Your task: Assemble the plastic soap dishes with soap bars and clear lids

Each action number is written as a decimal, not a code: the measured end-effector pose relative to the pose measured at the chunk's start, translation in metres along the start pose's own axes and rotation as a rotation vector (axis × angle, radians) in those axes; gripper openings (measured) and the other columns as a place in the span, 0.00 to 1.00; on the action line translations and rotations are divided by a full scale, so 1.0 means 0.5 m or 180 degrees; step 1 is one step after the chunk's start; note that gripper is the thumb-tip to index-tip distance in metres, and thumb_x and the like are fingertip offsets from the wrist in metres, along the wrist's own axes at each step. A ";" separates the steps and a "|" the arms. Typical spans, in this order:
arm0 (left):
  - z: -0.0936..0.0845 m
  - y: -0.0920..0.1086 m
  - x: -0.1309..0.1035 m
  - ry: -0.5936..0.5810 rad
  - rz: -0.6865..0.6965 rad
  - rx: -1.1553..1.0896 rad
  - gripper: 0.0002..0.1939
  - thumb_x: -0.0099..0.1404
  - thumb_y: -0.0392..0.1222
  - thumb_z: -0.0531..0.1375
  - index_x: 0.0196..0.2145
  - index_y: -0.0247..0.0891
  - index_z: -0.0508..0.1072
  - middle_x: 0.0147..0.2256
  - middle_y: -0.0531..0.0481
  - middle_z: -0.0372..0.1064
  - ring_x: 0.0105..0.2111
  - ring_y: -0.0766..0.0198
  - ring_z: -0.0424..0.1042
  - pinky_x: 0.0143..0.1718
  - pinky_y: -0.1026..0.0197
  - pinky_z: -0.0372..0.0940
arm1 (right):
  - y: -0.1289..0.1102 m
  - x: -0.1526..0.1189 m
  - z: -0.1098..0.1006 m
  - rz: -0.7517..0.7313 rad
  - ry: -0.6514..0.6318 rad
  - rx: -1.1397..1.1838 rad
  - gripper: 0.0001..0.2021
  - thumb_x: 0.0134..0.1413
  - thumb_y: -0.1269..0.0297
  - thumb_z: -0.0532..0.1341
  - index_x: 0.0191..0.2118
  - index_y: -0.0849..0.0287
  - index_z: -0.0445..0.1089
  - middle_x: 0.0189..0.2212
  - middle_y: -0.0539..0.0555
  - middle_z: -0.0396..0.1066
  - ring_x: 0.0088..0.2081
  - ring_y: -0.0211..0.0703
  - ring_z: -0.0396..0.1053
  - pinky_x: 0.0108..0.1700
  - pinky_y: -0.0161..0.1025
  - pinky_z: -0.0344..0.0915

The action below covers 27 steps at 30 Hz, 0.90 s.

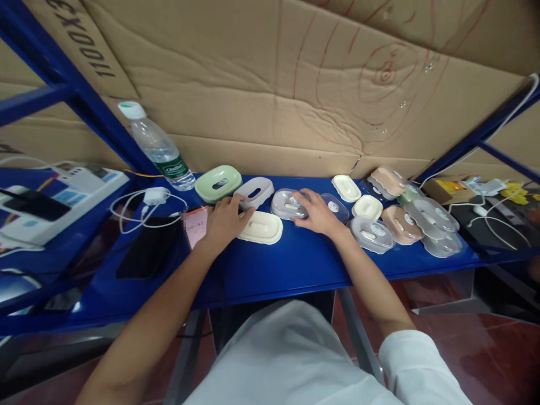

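My left hand (228, 220) is at the left end of a pale grey oval soap dish (264, 190) with a dark slot. Its forefinger and thumb close on that dish's near left edge, and the hand covers the left end of a cream dish (270, 228). My right hand (315, 212) grips the right side of a soap dish with a clear lid (283, 203), thumb in front and fingers over the top. Behind the right hand lies a dark blue lidded dish (336, 207), partly hidden. A green slotted dish (217, 183) stands to the left.
Several cream, brown and clear-lidded dishes (373, 233) crowd the right of the blue table (278, 270). A water bottle (162, 152), a white charger (155, 196), a pink-screened phone (196, 225) and a dark flat object (145, 247) are at left. Cardboard (236, 84) backs the table.
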State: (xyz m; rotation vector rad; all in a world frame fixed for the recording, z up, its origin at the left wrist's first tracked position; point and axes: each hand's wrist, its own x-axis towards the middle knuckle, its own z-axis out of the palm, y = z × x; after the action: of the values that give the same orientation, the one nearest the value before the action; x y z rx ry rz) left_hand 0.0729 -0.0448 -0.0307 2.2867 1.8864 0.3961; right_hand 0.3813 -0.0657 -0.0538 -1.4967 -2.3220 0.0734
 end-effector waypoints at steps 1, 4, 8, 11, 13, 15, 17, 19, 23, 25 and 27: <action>-0.001 0.000 0.000 0.0009 -0.0004 0.0013 0.25 0.77 0.55 0.57 0.64 0.39 0.71 0.60 0.34 0.75 0.62 0.35 0.73 0.62 0.37 0.65 | -0.002 0.001 0.001 -0.0005 -0.0020 0.0004 0.41 0.63 0.46 0.69 0.76 0.57 0.62 0.73 0.70 0.58 0.72 0.70 0.59 0.70 0.67 0.61; -0.002 0.001 0.001 0.0038 -0.0008 0.0026 0.25 0.77 0.55 0.58 0.64 0.39 0.71 0.60 0.34 0.75 0.61 0.35 0.73 0.62 0.37 0.65 | -0.009 -0.001 -0.001 0.0046 -0.0095 0.0074 0.41 0.66 0.42 0.66 0.77 0.55 0.59 0.71 0.70 0.60 0.70 0.69 0.62 0.68 0.67 0.64; -0.004 0.001 0.001 0.0006 -0.0018 -0.0038 0.25 0.77 0.54 0.58 0.64 0.39 0.71 0.60 0.34 0.75 0.62 0.35 0.72 0.62 0.36 0.65 | -0.024 -0.006 -0.007 -0.0072 -0.0028 -0.0066 0.39 0.67 0.44 0.66 0.77 0.53 0.61 0.74 0.69 0.57 0.73 0.70 0.58 0.69 0.68 0.59; -0.002 -0.001 0.002 0.0047 0.0007 -0.0043 0.25 0.76 0.54 0.59 0.64 0.39 0.71 0.59 0.34 0.75 0.62 0.35 0.72 0.62 0.37 0.65 | -0.034 -0.002 -0.005 -0.0170 0.0009 -0.0135 0.38 0.67 0.46 0.66 0.77 0.53 0.61 0.75 0.69 0.56 0.73 0.70 0.58 0.70 0.67 0.59; 0.001 -0.003 0.003 0.0067 0.0025 -0.0009 0.25 0.76 0.54 0.59 0.64 0.39 0.71 0.59 0.34 0.75 0.62 0.36 0.73 0.62 0.38 0.65 | -0.037 0.003 -0.002 -0.0154 0.0031 -0.0142 0.39 0.67 0.47 0.67 0.77 0.54 0.62 0.75 0.69 0.57 0.72 0.70 0.59 0.69 0.67 0.60; 0.005 -0.004 0.002 0.0073 0.0054 0.0042 0.25 0.76 0.54 0.59 0.63 0.39 0.72 0.59 0.34 0.75 0.62 0.36 0.72 0.62 0.38 0.65 | -0.037 0.007 0.001 -0.0127 0.0053 -0.0146 0.39 0.66 0.48 0.68 0.77 0.55 0.62 0.75 0.69 0.58 0.72 0.69 0.59 0.70 0.66 0.60; 0.008 -0.005 0.002 0.0095 0.0074 0.0095 0.24 0.76 0.54 0.58 0.63 0.39 0.73 0.58 0.34 0.75 0.61 0.36 0.72 0.62 0.38 0.65 | -0.036 0.008 0.003 -0.0116 0.0055 -0.0142 0.39 0.66 0.48 0.68 0.76 0.56 0.62 0.74 0.70 0.57 0.72 0.69 0.59 0.70 0.66 0.60; 0.008 -0.005 0.001 0.0108 0.0083 0.0135 0.24 0.77 0.53 0.58 0.63 0.39 0.73 0.58 0.34 0.75 0.61 0.36 0.72 0.61 0.39 0.65 | -0.035 0.008 0.005 -0.0112 0.0054 -0.0120 0.38 0.67 0.48 0.67 0.77 0.56 0.62 0.75 0.70 0.57 0.73 0.68 0.58 0.71 0.65 0.59; 0.004 -0.003 0.001 0.0048 0.0058 0.0132 0.25 0.77 0.53 0.57 0.64 0.38 0.73 0.59 0.33 0.75 0.61 0.36 0.72 0.61 0.40 0.65 | -0.031 0.004 0.010 0.0004 0.0048 -0.0046 0.39 0.69 0.42 0.64 0.77 0.58 0.61 0.73 0.70 0.58 0.73 0.66 0.59 0.72 0.63 0.60; 0.003 -0.002 0.002 0.0018 0.0034 0.0114 0.25 0.76 0.53 0.57 0.64 0.39 0.72 0.60 0.33 0.74 0.61 0.36 0.71 0.61 0.40 0.65 | -0.033 0.003 0.010 0.0037 0.0042 -0.0118 0.39 0.70 0.40 0.62 0.77 0.57 0.60 0.73 0.70 0.59 0.72 0.66 0.59 0.71 0.63 0.61; 0.002 -0.001 0.002 0.0009 0.0033 0.0111 0.25 0.76 0.53 0.57 0.64 0.39 0.72 0.59 0.33 0.74 0.61 0.36 0.72 0.61 0.39 0.65 | -0.038 0.003 0.007 -0.0013 0.0034 -0.0249 0.39 0.71 0.38 0.60 0.77 0.55 0.60 0.74 0.68 0.57 0.73 0.68 0.58 0.71 0.65 0.61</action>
State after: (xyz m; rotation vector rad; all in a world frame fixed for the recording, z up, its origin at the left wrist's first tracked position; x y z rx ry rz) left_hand 0.0729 -0.0435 -0.0317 2.3200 1.8982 0.3710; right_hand 0.3631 -0.0720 -0.0520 -1.5254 -2.3443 -0.0268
